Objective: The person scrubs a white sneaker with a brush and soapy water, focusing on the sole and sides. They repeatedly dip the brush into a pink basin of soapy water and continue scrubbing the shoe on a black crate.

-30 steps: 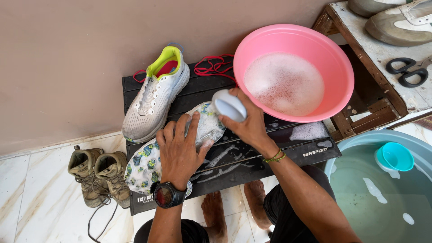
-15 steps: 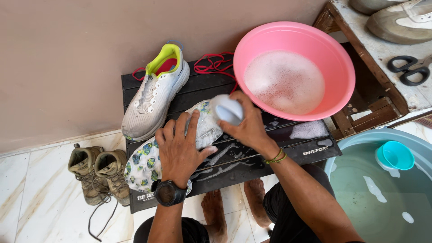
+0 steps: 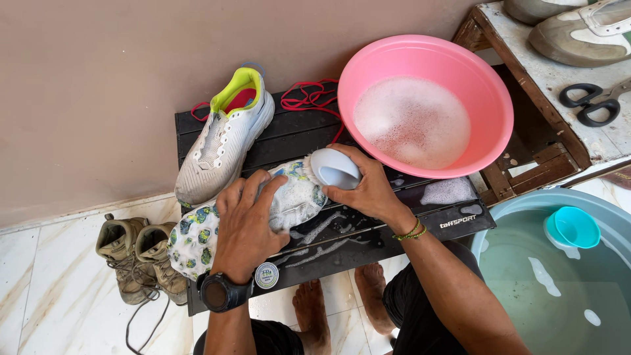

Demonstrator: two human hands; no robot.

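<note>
Olive-tan hiking boots (image 3: 139, 260) stand on the marble floor at far left, laces trailing, beside a low black slatted table (image 3: 289, 135) set against a brown wall. On the table's left end rests a white running shoe (image 3: 222, 142) with a neon-yellow collar, red laces (image 3: 314, 97) lying loose behind it. In front of it, a person's left hand (image 3: 245, 223), a black watch on the wrist, presses down with fingers spread and curled over a patterned, suds-covered sneaker (image 3: 230, 220) lying on its side across the slats. Their right hand (image 3: 365, 190), a beaded bracelet at the wrist, is closed around a pale grey scrubbing brush (image 3: 334, 169) held against the sneaker's toe end. Just to the right, a pink basin (image 3: 486, 85) of foamy water sits on the table's corner, touching or nearly touching the brush hand. Further right, black scissors (image 3: 595, 104) and two worn shoes lie on a weathered wooden bench, and a large tub of water (image 3: 526, 210) holds a floating teal scoop (image 3: 573, 228). Bare feet are visible below. Soap already streaks the slats; a hard stroke could likely slide the wet sneaker from under the palm, or an elbow nudge could tip the basin off its corner.
</note>
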